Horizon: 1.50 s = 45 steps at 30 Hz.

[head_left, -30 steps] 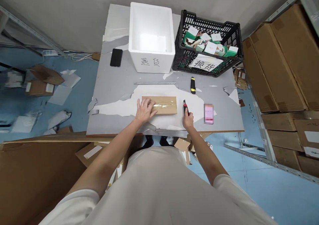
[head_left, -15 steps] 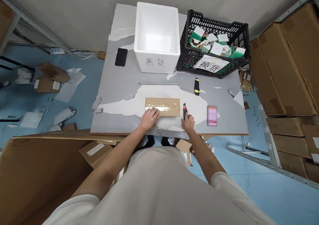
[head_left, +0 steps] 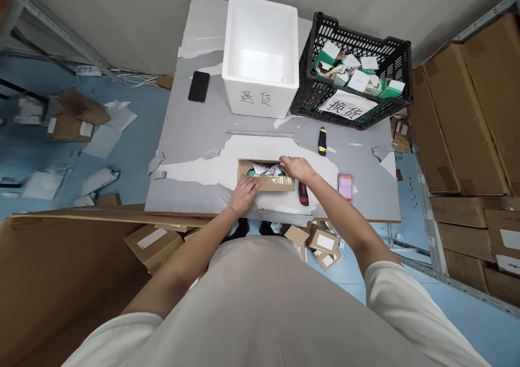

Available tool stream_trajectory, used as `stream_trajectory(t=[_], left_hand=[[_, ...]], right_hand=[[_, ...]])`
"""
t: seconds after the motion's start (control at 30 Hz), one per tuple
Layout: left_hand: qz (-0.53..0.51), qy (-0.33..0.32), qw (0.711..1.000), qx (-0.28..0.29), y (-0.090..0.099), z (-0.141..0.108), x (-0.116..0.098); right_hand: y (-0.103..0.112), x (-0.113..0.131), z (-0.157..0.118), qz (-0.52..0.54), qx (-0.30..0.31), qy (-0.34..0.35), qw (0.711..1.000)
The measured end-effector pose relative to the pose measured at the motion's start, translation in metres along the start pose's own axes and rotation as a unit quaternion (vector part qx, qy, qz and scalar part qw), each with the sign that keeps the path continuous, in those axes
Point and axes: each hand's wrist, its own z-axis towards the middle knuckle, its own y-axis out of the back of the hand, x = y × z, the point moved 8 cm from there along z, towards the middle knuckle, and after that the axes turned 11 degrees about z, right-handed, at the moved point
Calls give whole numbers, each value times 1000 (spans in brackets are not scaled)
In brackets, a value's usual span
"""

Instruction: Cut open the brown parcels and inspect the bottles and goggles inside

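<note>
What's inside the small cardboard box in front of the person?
Inside the box, something white, perhaps paper, and something green at the left end show. Whatever lies beneath can't be seen, and the right hand covers the far right corner.

The nearer cutter [head_left: 303, 195] lies just right of the box [head_left: 276, 184]
</note>
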Motion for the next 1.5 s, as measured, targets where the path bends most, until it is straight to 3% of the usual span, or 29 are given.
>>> stream_trajectory(t=[0.17, 0.3, 0.4, 0.5, 0.57, 0.67, 0.7, 0.77, 0.9, 1.1, 1.23, 1.33, 1.43, 1.5], left_hand=[[9, 20, 1000, 2, 6, 4, 1], [-7, 12, 1000, 16, 13, 7, 0], [-13, 37, 999, 23, 25, 13, 10], [-9, 90, 995, 50, 36, 23, 38], [-28, 83, 992, 87, 37, 29, 55], [-76, 25, 988, 131, 34, 35, 70], [-86, 15, 986, 139, 34, 35, 75], [-95, 1, 984, 154, 31, 36, 83], [-92, -23, 979, 182, 26, 38, 90], [-83, -30, 971, 222, 25, 35, 92], [-53, -23, 971, 234, 32, 32, 87], [-1, -3, 977, 213, 42, 39, 74], [63, 33, 985, 158, 54, 54, 54], [69, -2, 987, 148, 54, 65, 32]], right_hand=[[27, -38, 32, 173, -64, -71, 980], [17, -61, 45, 212, -109, -206, 949], [20, -51, 37, 168, -198, -231, 938], [34, -18, 20, 88, -271, -143, 948], [35, 9, 7, 39, -252, -57, 965], [12, 50, -7, 1, -95, 102, 990], [2, 58, -11, -7, -43, 126, 991], [-11, 62, -16, -26, 9, 108, 994], [-27, 63, -28, -65, 15, 55, 996], [-68, 81, -72, -38, -22, 136, 990], [-95, 82, -82, -9, -6, 127, 992], [-89, 79, -77, 39, 12, 119, 992], [-57, 66, -62, 113, -9, 81, 990], [-36, 61, -47, 120, -13, 67, 990]])
